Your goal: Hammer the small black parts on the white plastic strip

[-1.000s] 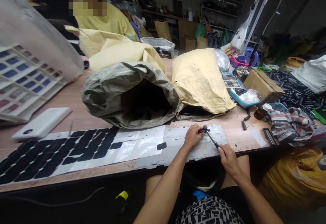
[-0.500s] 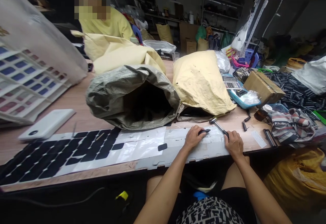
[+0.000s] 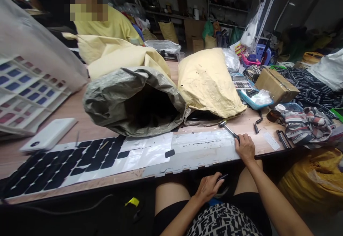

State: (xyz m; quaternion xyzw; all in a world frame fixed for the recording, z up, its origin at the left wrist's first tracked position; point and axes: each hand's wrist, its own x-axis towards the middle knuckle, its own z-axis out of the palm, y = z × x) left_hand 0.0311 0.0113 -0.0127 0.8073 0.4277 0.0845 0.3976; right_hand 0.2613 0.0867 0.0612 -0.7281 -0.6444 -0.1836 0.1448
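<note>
My right hand (image 3: 245,148) is closed round the dark handle of a small hammer (image 3: 228,128). The hammer's metal head rests at or just above the table, beyond the pale board (image 3: 203,153). Below the table edge, over my lap, my left hand (image 3: 208,188) pinches a small black elongated piece (image 3: 223,177), its exact kind unclear. A dark rounded pad (image 3: 169,153) lies on the white sheet left of the board. Two loose black pieces (image 3: 256,128) lie right of the hammer.
Behind the board, a grey sack (image 3: 107,103) gapes open beside a cream sack (image 3: 209,82). At left are black squares (image 3: 48,168), a white power bank (image 3: 49,134) and a crate (image 3: 26,96). A brown bottle (image 3: 273,113) and striped cloth (image 3: 305,127) stand right. Across the table sits a person (image 3: 115,25).
My left hand has moved from above the board down toward my lap, carrying the black piece. My right hand still grips the hammer in nearly the same spot. The view has shifted slightly.
</note>
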